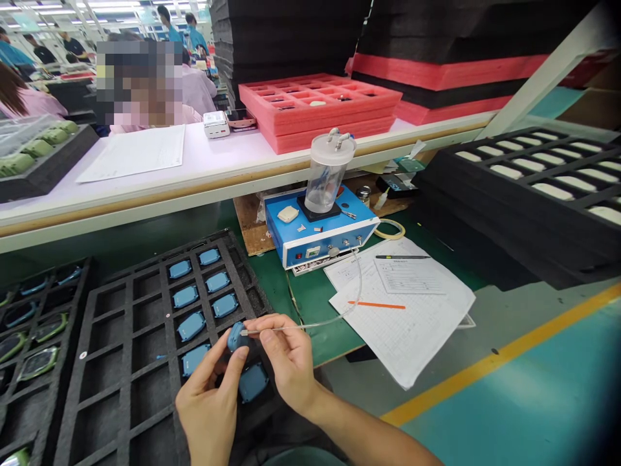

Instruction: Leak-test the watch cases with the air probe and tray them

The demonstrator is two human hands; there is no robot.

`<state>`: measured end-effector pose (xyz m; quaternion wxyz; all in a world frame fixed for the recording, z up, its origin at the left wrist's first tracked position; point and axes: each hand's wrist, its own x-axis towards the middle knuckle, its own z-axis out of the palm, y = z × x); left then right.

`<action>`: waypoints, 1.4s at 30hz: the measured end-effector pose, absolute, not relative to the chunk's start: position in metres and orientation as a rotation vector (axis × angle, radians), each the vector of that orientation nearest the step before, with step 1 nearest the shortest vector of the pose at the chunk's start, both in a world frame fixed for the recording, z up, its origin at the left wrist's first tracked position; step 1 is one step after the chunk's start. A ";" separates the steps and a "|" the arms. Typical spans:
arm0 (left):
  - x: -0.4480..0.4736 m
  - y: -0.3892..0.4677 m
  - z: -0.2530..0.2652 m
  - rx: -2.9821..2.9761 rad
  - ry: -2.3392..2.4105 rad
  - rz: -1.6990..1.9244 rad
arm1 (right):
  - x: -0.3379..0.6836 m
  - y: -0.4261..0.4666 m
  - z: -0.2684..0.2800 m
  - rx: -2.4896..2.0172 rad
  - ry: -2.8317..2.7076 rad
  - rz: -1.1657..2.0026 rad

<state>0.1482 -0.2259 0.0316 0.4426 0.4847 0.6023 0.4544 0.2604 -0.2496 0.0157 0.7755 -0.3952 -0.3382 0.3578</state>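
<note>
Hands (208, 408) close together, fingers (209, 362) bent

Blue case (235, 336) partly covered by hands (208, 401), co-worker's head (138, 77) pixelated, print on papers (407, 336) too small

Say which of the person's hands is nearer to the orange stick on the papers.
Right. The right hand is left of the orange stick and lower in the picture; the left hand, holding a blue case, is farther left.

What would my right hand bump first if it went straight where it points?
Probably the blue case in the left hand: the right hand points at it from close by, though the gap is hard to judge.
</note>
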 end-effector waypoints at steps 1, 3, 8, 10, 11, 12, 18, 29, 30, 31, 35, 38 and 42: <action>0.148 -0.226 0.032 1.206 1.492 1.132 | 0.260 -0.249 0.016 -0.857 -0.728 0.773; 0.148 -0.226 0.032 1.215 1.482 1.137 | 0.260 -0.249 0.016 -0.858 -0.723 0.774; 0.147 -0.226 0.032 1.222 1.473 1.136 | 0.261 -0.250 0.017 -0.885 -0.728 0.771; 0.147 -0.227 0.031 1.214 1.472 1.137 | 0.261 -0.251 0.016 -0.899 -0.732 0.766; 0.147 -0.227 0.031 1.210 1.463 1.137 | 0.261 -0.252 0.015 -0.906 -0.733 0.766; 0.147 -0.228 0.030 1.204 1.451 1.137 | 0.261 -0.253 0.015 -0.913 -0.735 0.770; 0.147 -0.229 0.029 1.178 1.428 1.137 | 0.262 -0.255 0.013 -0.931 -0.736 0.793; 0.147 -0.228 0.030 1.202 1.446 1.132 | 0.261 -0.254 0.014 -0.950 -0.739 0.761; 0.147 -0.228 0.030 1.207 1.449 1.132 | 0.261 -0.254 0.015 -0.947 -0.737 0.760; 0.147 -0.228 0.030 1.210 1.451 1.132 | 0.261 -0.253 0.015 -0.946 -0.734 0.760; 0.147 -0.227 0.029 1.217 1.452 1.129 | 0.261 -0.253 0.016 -0.942 -0.722 0.766; 0.147 -0.227 0.029 1.216 1.459 1.132 | 0.261 -0.253 0.016 -0.934 -0.726 0.773; 0.146 -0.228 0.029 1.206 1.446 1.131 | 0.261 -0.253 0.016 -0.941 -0.727 0.776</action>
